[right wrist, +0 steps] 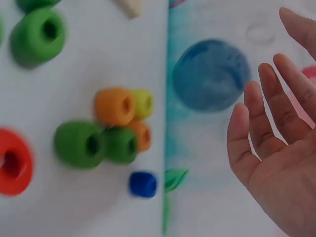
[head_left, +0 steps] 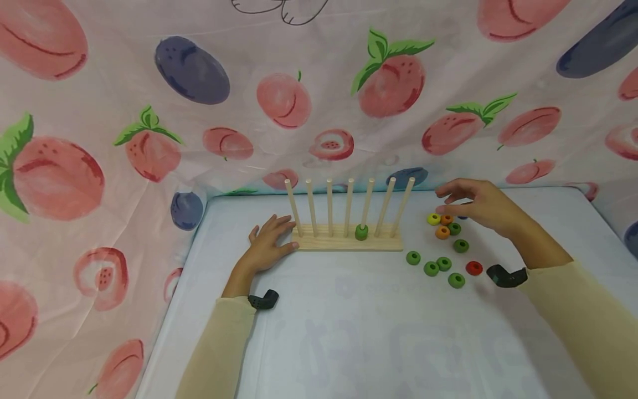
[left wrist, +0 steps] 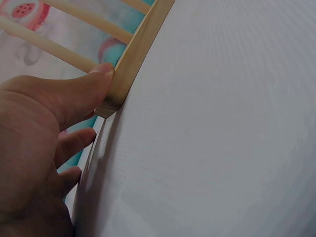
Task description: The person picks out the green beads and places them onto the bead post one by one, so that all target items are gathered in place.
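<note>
A wooden peg rack (head_left: 324, 243) with several upright pegs stands near the back of the table, one green bead (head_left: 361, 233) low on the third peg from the right. My left hand (head_left: 269, 246) grips the rack's left end, thumb on the front edge of the base (left wrist: 132, 59) and the other fingers around the end and back. To the right of the rack, my right hand (head_left: 480, 206) hovers above loose beads, its fingers spread and nothing in them. Beneath it lie a yellow bead (head_left: 433, 219), orange beads (head_left: 442, 232), green beads (head_left: 461, 245) and a blue bead (right wrist: 142, 184).
Nearer me on the white table (head_left: 349, 321) are a red bead (head_left: 474, 268) and several more green beads (head_left: 456, 280). A fruit-printed cloth (head_left: 239, 183) hangs directly behind the table's back edge.
</note>
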### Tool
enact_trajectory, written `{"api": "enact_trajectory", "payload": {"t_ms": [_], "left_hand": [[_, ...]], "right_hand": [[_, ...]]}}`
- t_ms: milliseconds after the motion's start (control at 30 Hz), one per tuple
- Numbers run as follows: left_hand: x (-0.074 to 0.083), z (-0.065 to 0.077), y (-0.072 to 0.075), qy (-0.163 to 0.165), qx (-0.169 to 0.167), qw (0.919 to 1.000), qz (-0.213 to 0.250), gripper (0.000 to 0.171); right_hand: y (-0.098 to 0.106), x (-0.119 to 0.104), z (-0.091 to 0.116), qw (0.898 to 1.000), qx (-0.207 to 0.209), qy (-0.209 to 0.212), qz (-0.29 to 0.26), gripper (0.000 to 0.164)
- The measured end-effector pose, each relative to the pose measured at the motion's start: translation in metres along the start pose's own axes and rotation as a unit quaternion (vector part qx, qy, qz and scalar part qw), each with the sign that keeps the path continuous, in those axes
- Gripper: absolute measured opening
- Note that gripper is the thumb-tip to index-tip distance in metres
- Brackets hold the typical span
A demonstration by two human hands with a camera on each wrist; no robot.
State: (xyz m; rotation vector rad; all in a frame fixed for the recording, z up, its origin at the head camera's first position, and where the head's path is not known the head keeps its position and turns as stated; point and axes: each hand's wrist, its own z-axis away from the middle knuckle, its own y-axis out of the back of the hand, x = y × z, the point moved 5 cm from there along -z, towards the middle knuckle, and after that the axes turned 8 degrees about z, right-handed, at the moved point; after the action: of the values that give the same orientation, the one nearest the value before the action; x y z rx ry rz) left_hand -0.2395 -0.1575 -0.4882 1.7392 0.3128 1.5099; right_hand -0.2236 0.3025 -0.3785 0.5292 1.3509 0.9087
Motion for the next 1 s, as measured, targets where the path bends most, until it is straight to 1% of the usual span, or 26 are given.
{"api": "enact_trajectory", "payload": {"t_ms": [100, 233, 400, 500, 733, 1000], "left_hand": [[0.000, 0.000, 0.000, 0.000, 0.000, 1.0000, 0.000, 0.059], [0.000, 0.000, 0.000, 0.002, -0.001, 1.0000, 0.000, 0.059], [0.000, 0.000, 0.000, 0.002, -0.001, 1.0000, -0.001, 0.059], [-0.001, 0.001, 0.000, 0.002, 0.000, 1.0000, 0.000, 0.059], [-0.002, 0.001, 0.001, 0.000, -0.001, 1.0000, 0.002, 0.059], [-0.004, 0.000, -0.001, -0.003, -0.004, 1.0000, -0.001, 0.060]], "right_hand": [[-0.003, 0.021, 0.001, 1.000, 0.006, -0.013, -0.002, 0.056], [-0.008, 0.046, 0.003, 0.999, 0.013, -0.033, -0.009, 0.063], [-0.015, 0.074, 0.003, 0.997, 0.007, -0.074, -0.032, 0.072], [-0.019, 0.087, 0.003, 0.995, 0.007, -0.091, -0.043, 0.076], [-0.030, 0.106, 0.000, 0.993, 0.003, -0.107, -0.043, 0.074], [-0.035, 0.114, -0.003, 0.992, 0.005, -0.115, -0.047, 0.077]]}}
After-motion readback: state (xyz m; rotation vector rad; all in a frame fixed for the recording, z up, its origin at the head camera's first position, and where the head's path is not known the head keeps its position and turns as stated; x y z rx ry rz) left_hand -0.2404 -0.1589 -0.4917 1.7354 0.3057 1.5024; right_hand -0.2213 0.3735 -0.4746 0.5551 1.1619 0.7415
